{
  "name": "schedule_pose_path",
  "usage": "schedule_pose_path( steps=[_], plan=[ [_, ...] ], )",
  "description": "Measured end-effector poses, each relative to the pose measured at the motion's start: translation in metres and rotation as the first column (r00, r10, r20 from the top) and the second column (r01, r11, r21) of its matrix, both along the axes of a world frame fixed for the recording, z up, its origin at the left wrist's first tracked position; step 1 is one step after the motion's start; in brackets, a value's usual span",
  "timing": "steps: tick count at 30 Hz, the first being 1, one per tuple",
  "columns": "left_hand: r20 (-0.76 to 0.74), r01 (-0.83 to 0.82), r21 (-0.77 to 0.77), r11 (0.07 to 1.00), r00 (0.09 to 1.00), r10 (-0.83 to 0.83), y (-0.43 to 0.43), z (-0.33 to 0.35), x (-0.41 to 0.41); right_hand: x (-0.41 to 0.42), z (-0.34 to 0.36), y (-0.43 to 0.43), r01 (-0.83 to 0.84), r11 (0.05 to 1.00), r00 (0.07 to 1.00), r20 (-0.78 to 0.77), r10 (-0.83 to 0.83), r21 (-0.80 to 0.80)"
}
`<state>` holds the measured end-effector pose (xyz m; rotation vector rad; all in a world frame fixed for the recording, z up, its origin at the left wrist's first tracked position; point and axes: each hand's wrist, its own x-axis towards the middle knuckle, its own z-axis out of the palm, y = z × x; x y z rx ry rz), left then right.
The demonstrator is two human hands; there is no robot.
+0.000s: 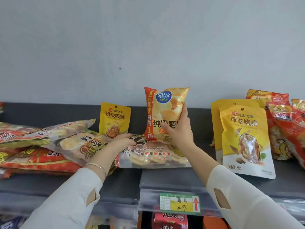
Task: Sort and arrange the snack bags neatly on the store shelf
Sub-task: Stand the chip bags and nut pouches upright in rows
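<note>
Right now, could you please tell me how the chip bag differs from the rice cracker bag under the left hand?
The chip bag stands upright, gripped by the right hand; the rice cracker bag lies flat under the left hand. The chip bag is opaque orange-yellow; the rice cracker bag is partly clear, showing crackers. Both are sealed snack bags.

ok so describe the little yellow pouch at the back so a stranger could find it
On the dark shelf, look at the back, just left of the chip bag the right hand holds. The small yellow pouch stands alone there, a walnut pictured, smaller than the yellow pouches at right.
</note>
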<state>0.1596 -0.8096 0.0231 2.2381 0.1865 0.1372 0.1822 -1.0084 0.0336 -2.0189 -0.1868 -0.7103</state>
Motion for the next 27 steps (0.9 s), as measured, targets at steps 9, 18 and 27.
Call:
schedule_pose_path(
  steps=[9,18,27],
  plan=[
    [0.079,-0.306,-0.146,0.941,0.944,0.320,0.061,-0.004,-0.067,-0.001,-0.018,-0.009,0.129,0.991,0.984,-0.120,-0.130,-0.018],
    [0.071,-0.511,-0.102,0.853,0.852,0.519,0.020,-0.026,-0.084,0.003,-0.016,-0.027,0.051,0.998,0.967,-0.247,-0.056,-0.027],
    [0.131,-0.299,0.651,0.697,0.950,0.285,-0.011,-0.001,-0.090,-0.003,-0.021,-0.040,0.021,0.997,0.964,-0.264,0.000,0.075]
  ],
)
